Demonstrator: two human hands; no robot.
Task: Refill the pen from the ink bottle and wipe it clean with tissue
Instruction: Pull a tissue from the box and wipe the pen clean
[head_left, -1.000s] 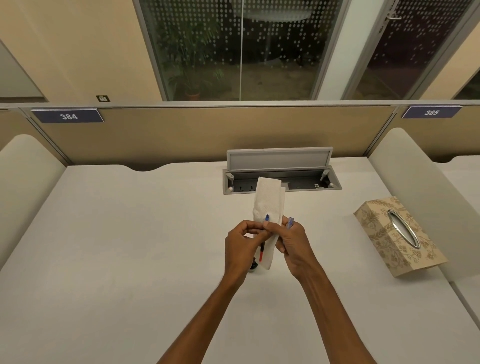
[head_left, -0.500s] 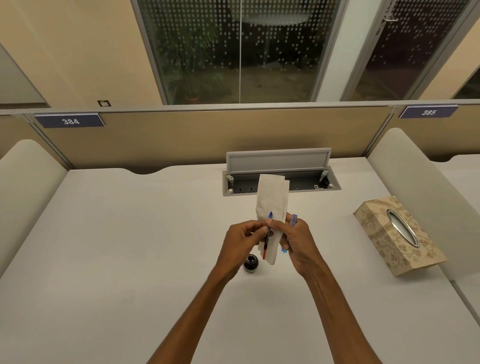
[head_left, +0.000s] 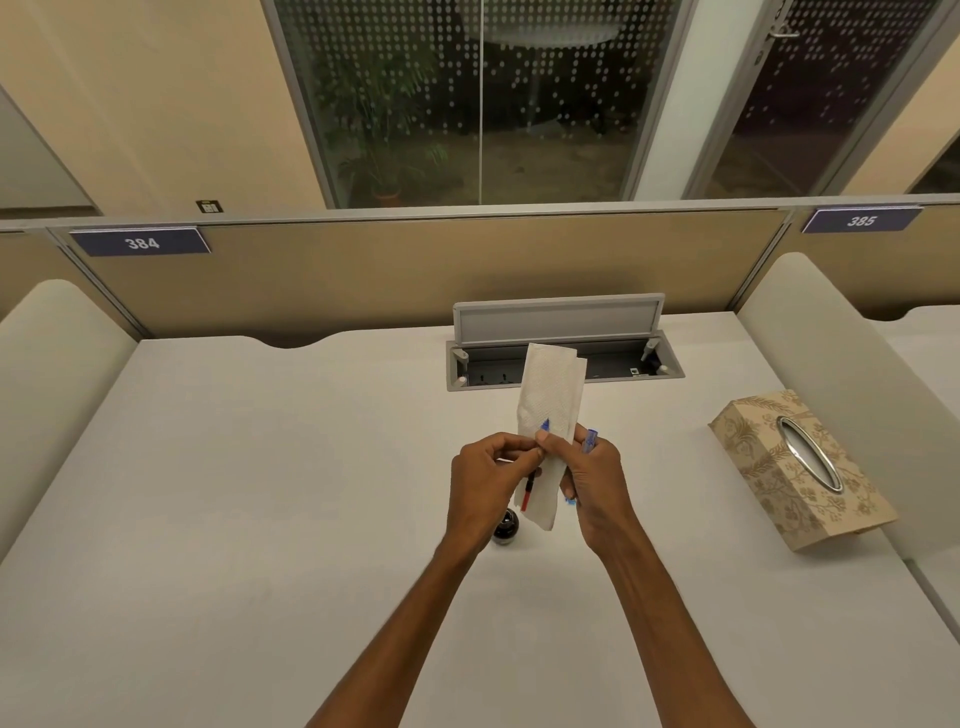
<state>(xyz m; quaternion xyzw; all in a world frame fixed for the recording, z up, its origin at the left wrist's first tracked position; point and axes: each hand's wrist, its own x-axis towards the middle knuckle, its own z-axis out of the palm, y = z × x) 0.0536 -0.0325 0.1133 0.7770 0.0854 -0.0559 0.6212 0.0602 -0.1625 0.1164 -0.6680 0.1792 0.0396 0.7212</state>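
Observation:
A folded white tissue (head_left: 550, 395) stands upright between both hands above the desk. My left hand (head_left: 483, 488) pinches a thin pen part (head_left: 529, 491), red and dark at its lower end, with its blue tip (head_left: 544, 426) poking up against the tissue. My right hand (head_left: 592, 483) grips the tissue and a blue pen barrel (head_left: 590, 440) that sticks out above its fingers. A small dark ink bottle (head_left: 506, 530) sits on the white desk (head_left: 260, 519) just below my left hand, partly hidden by the wrist.
A patterned tissue box (head_left: 800, 467) lies at the right of the desk. An open grey cable tray with raised lid (head_left: 561, 338) is set in the desk behind the tissue. Padded dividers (head_left: 52, 374) flank both sides.
Both hands with the tissue and pen parts have risen slightly away from the desk, so the ink bottle shows more fully beneath the left hand.

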